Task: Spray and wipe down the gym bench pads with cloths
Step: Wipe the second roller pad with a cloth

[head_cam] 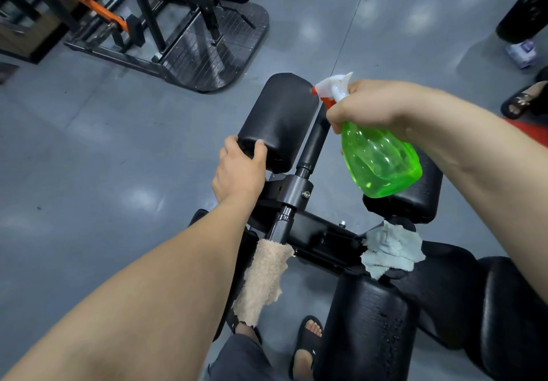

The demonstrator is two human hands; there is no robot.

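Over bare grey floor, left hand [238,170] grips the pad [277,122] edge; right hand [370,105] clasps the spray bottle [381,161].

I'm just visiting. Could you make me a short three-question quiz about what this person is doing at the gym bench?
1. True or false: the right hand holds a green spray bottle.
2. What does the left hand grip? A) roller pad B) beige cloth C) orange bar
3. How many cloths are draped on the bench frame?

Key:
1. True; its nozzle points at the black roller pad.
2. A.
3. Two: a beige cloth and a pale blue cloth.
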